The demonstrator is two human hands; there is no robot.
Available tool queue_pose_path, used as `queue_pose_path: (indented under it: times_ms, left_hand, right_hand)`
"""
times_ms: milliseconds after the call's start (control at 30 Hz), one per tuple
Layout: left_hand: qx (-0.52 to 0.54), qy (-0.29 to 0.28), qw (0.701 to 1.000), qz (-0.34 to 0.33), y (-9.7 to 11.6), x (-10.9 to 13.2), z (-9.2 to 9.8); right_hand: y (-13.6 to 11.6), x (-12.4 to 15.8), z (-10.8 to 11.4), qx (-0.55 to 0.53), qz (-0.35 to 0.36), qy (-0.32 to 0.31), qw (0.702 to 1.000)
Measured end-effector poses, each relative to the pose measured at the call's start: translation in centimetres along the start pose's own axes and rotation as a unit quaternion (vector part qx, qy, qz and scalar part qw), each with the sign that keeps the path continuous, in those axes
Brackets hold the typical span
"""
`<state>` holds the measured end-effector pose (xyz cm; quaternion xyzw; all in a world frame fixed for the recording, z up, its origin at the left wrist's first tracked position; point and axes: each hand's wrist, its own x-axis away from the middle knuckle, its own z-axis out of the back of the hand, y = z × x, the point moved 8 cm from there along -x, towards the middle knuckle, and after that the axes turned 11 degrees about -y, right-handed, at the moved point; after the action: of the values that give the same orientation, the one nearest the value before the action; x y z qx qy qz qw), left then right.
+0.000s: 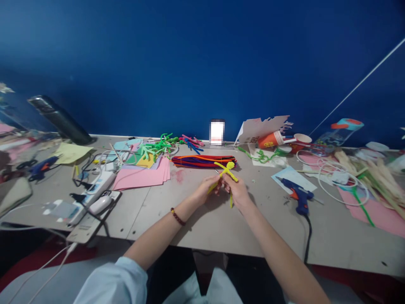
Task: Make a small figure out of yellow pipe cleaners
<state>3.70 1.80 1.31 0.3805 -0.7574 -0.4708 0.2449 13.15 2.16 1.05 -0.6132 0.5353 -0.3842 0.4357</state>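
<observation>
A yellow pipe-cleaner figure (226, 170), with a rounded top and crossing limbs, is held up above the table between both hands. My left hand (207, 188) is closed around its lower left strand. On the other side, my right hand (236, 190) pinches the figure near its middle, and one yellow strand hangs down below the fingers. The exact fingertip contact is partly hidden. Just behind the hands lies a bundle of red, purple and orange pipe cleaners (202, 161).
A blue glue gun (300, 196) lies at right beside a paper cup (270, 139). Pink paper (142, 176), green pipe cleaners (158, 147), a power strip (95, 190) and a phone with a mouse (100, 204) lie at left. A lit screen (217, 132) stands at the back.
</observation>
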Motion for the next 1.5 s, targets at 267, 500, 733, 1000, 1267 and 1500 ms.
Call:
queue_pose_path:
  times_ms: [267,500,733,1000,1267,1500]
  left_hand:
    - [-0.393,0.117,0.899,-0.156,3.5,1.1,0.8]
    - [-0.486,0.118,0.852,-0.158,3.4,1.5,0.3]
    - [-0.190,0.024,0.980,-0.048,0.9,0.0,0.4]
    - [0.040,-0.098,0.994,0.023,0.1,0.3,-1.4]
    - [-0.134,-0.025,0.991,-0.015,0.6,0.2,-0.5]
    - [-0.485,0.110,0.859,-0.124,3.6,1.6,-0.6]
  right_hand:
    - [-0.2,0.1,1.1,0.100,0.035,0.039,0.994]
    - [-0.8,0.2,0.0,0.111,0.030,-0.006,0.993]
    - [-0.1,-0.2,-0.2,0.035,-0.010,-0.030,0.999]
    - [0.2,0.0,-0.7,-0.050,-0.046,-0.065,0.996]
    - [0.3,-0.2,0.4,-0.036,-0.029,0.002,0.999]
    - [-0.4,0.0,1.0,0.001,0.008,0.054,0.998]
